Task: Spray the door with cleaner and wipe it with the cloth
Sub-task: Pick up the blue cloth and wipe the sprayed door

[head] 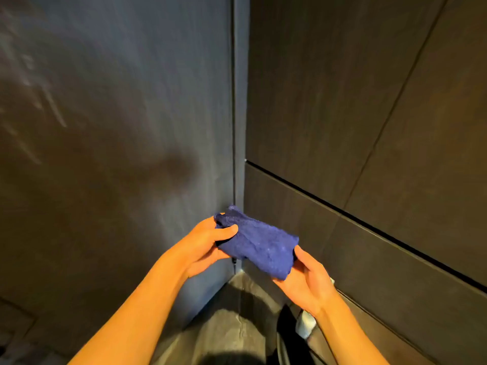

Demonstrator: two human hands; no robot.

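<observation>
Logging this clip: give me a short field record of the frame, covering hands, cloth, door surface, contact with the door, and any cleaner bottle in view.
left hand: grips the upper left end of the cloth, thumb on top
right hand: holds the lower right end from beneath
cloth: dark blue, bunched, held between both hands in mid-air
door: dark panel at left, pale wet-looking streaks on its upper left
cloth on door: no, held clear of it
spray bottle: not clearly visible; a white object shows below the right wrist, unidentifiable

both hands [208, 246] [305, 283] raised together, fingers [229, 229] pinched.
</observation>
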